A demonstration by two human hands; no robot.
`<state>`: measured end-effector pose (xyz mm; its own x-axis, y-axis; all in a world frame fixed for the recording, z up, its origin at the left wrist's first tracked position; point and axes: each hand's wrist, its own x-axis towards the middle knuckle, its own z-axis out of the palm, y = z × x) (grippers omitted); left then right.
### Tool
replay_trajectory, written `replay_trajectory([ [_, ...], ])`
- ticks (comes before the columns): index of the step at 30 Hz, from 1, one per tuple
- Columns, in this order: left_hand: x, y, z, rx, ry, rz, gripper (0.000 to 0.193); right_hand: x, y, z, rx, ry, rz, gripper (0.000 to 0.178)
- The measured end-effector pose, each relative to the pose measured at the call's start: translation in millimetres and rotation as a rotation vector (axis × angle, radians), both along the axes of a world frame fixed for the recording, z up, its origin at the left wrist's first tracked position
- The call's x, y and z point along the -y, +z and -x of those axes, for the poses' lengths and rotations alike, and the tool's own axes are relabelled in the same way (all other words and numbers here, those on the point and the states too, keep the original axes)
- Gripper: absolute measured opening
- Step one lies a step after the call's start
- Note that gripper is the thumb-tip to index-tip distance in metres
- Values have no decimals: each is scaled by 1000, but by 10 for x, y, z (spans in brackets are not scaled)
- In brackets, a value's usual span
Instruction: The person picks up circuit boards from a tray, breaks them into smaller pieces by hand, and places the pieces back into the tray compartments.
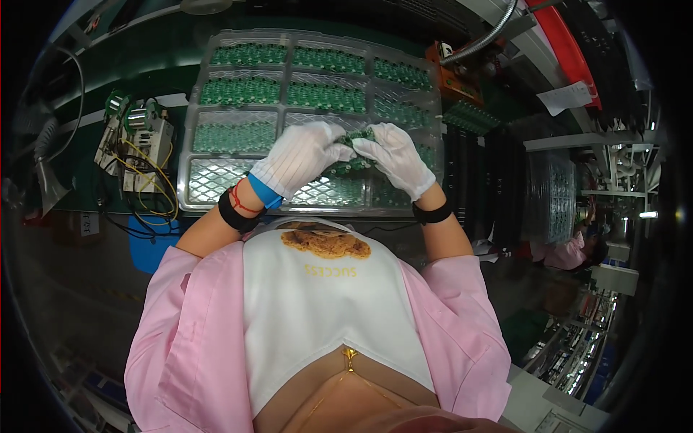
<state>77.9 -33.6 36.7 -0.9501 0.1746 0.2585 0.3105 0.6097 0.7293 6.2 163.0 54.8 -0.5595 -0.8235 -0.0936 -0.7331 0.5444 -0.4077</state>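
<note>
White-gloved hands (346, 155) hide most of a green board strip (354, 151).

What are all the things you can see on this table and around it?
Clear tray: one, see-through plastic with many pockets, middle of the green table.
Green parts: many, lying in rows in the tray's pockets.
Bunch of green parts: one, held between both hands over the tray.
Wired gadget: one, white with yellow and black wires, left of the tray.
Stacked trays: one pile, clear, far right.
Another person: one, pink coat, far right.
Left hand: one, white glove, blue cuff, holding the bunch.
Right hand: one, white glove, holding the bunch.
</note>
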Motion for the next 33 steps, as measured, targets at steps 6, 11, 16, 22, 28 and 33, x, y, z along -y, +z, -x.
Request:
replay_trajectory([
  [6,-273,-229,107,-161,-213,54,26,-443,-88,387,-283,536,468,29],
  [11,-315,-85,278,15,-105,-2,22,-451,-188,572,124,335,477,23],
  [16,-255,-257,348,-504,-95,151,24,-264,-195,612,766,-139,574,19],
  [22,-359,-114,364,34,110,-76,25,-70,96,464,-155,-27,243,25],
  [28,-333,-198,406,150,-255,-198,18,-311,3,577,-368,433,253,41],
  [33,-329,-119,319,-271,-368,-40,15,-391,32,425,-124,382,646,14],
])
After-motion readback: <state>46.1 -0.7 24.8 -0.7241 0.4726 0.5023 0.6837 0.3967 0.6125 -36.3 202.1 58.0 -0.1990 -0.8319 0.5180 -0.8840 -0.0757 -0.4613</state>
